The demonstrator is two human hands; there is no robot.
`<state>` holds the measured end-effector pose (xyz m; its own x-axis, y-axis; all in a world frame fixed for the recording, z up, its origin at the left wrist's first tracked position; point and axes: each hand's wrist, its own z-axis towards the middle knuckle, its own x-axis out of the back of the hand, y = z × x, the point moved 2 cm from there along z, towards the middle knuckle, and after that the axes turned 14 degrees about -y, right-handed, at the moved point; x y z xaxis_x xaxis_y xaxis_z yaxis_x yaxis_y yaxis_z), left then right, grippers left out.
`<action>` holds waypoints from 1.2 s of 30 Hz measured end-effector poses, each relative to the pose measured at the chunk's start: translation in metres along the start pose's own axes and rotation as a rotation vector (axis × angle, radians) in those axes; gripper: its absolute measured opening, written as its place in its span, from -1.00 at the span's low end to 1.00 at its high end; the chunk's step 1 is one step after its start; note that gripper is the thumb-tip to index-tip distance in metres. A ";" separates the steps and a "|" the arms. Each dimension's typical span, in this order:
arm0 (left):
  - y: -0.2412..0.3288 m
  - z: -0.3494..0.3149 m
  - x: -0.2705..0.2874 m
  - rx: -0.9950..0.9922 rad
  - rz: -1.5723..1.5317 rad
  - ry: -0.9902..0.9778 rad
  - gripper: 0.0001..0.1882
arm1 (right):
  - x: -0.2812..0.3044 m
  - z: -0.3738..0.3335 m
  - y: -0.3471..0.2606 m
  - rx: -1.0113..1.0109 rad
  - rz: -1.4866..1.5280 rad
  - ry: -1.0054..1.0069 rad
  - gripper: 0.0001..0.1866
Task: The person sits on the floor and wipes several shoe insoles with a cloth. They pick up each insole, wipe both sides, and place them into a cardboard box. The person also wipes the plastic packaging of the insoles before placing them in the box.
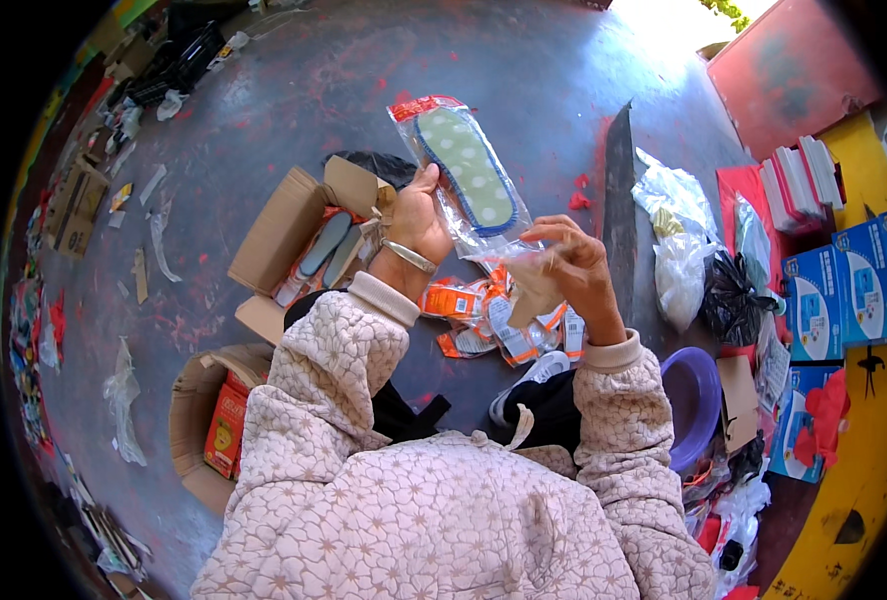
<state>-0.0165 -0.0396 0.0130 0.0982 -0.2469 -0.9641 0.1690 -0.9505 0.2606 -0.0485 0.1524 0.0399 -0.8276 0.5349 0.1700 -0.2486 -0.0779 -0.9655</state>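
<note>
Grey-blue floor [554,90], scuffed and dotted with red scraps, with clutter along both sides and a patch of bright daylight at the upper right of the frame. The packet [469,165] is just above centre: a pale green insole with white spots and blue edging, in a clear bag with a red top.

As for the hands, the left hand [422,220] is closed on the packet's left edge, thumb in view, the other fingers mostly tucked out of sight behind it. The right hand [579,265] is half curled, fingertips right at the bag's lower end. Can't honestly tell whether it's pinching the film or only touching it. There's also a beige piece [536,290] hanging just under those fingers, too blurry to make out, and it covers part of the orange packets [454,300] on the floor.

The open carton [276,225] left of centre has more insoles inside, partly blocked by flaps. Both forearms reach up from the bottom in patterned sleeves, left wrist wearing a bangle [411,257], right wrist bent in toward the bag. Rim clutter's cut off by the lens's black border.
</note>
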 end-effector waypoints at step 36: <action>-0.044 -0.029 -0.009 0.422 0.452 -0.367 -0.34 | 0.006 -0.003 0.019 -0.346 0.383 0.319 -0.79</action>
<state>0.0033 0.0097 0.0116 -0.2798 -0.6104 -0.7411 -0.2108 -0.7140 0.6677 -0.0567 0.1570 0.0218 -0.6212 0.7527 -0.2181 0.2591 -0.0654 -0.9636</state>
